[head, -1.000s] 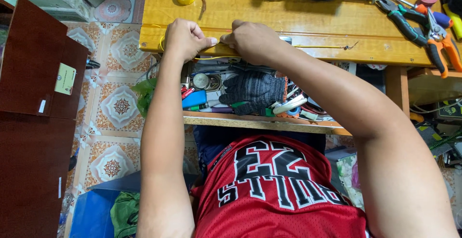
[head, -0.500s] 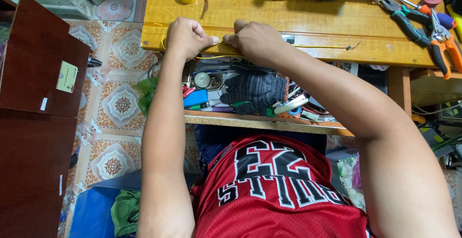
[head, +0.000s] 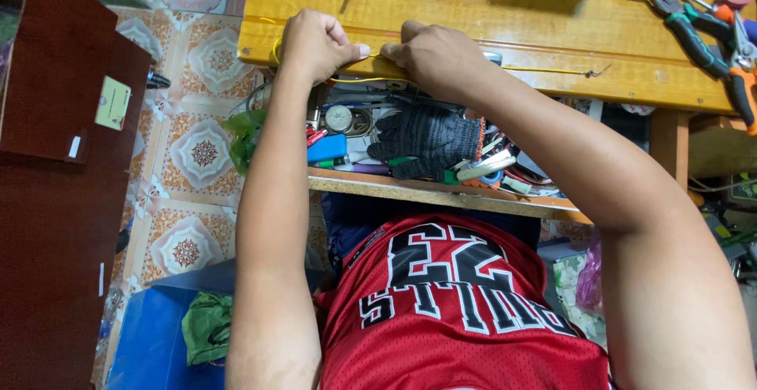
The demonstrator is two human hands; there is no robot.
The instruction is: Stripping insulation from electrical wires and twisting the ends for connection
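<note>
1. Both bare arms stretch forward from the shoulders, converging so the hands meet side by side.
2. The left hand (head: 319, 43) is curled into a loose fist, knuckles up, thumb pointing right toward the other hand (its nail shows pale).
3. The right hand (head: 434, 55) is likewise closed, fingers tucked under, its thumb tip almost touching the left thumb.
4. The right forearm angles in diagonally; the left runs nearly straight.

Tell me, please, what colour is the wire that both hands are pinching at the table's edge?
The wire is yellow, seen in the head view, pinched between the left hand and right hand.
</note>
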